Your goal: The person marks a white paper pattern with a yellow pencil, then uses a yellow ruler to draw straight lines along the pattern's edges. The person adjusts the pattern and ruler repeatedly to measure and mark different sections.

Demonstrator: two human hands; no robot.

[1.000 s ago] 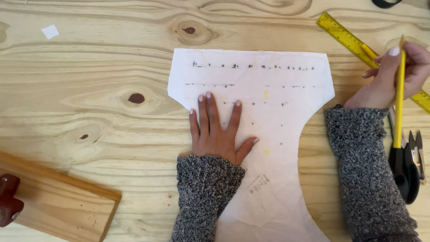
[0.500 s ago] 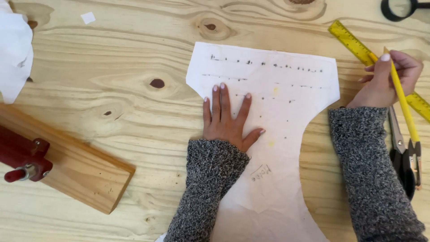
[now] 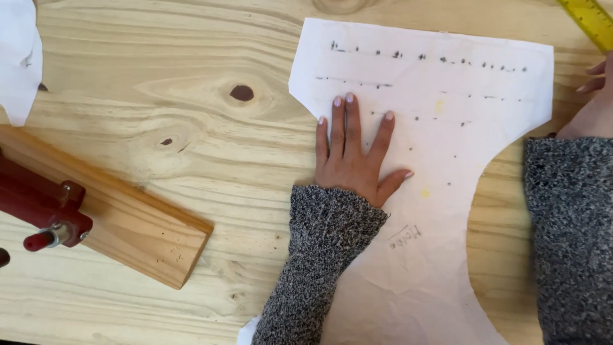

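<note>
Head view: the left hand [image 3: 352, 160] lies flat and released, fingers spread, pressing on a white paper pattern piece with curved cut-outs and small dark marks [image 3: 440, 147], which rests on the pale knotty wooden surface [image 3: 191, 115]. The right hand [image 3: 597, 102] sits at the frame's right edge beside the paper (mostly cut off, so I cannot tell its grip). A yellow ruler [image 3: 590, 19] lies at the top right. A brown wooden block [image 3: 128, 220] carrying a red metal clamp [image 3: 38, 204] sits well left.
</note>
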